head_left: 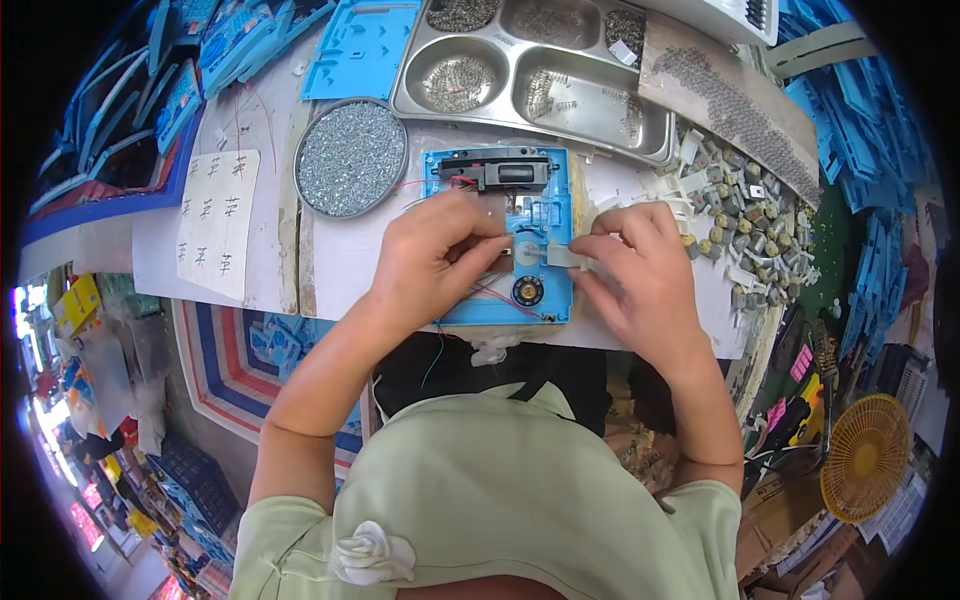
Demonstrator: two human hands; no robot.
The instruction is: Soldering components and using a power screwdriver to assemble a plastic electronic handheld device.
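A blue plastic casing (555, 305) lies on the table before me, with a black plastic unit (500, 172) along its far end and a small round speaker (527, 291) near its close end. Red wires run over it. My right hand (645, 275) pinches a translucent white plastic piece (562, 256) at the casing's right edge, beside a round whitish part (528, 250) in its middle. From the left, my left hand (440, 255) reaches over the casing, thumb and index finger pressed together by that round part. Whatever is between those fingertips is too small to name.
A round tray of small screws (352, 158) stands left of the casing. Behind is a steel compartment tray (590, 125) with springs. Many small motor-like parts (735, 200) are heaped at right, below a board of small metal pieces (735, 100). Blue casings (360, 45) are stacked around.
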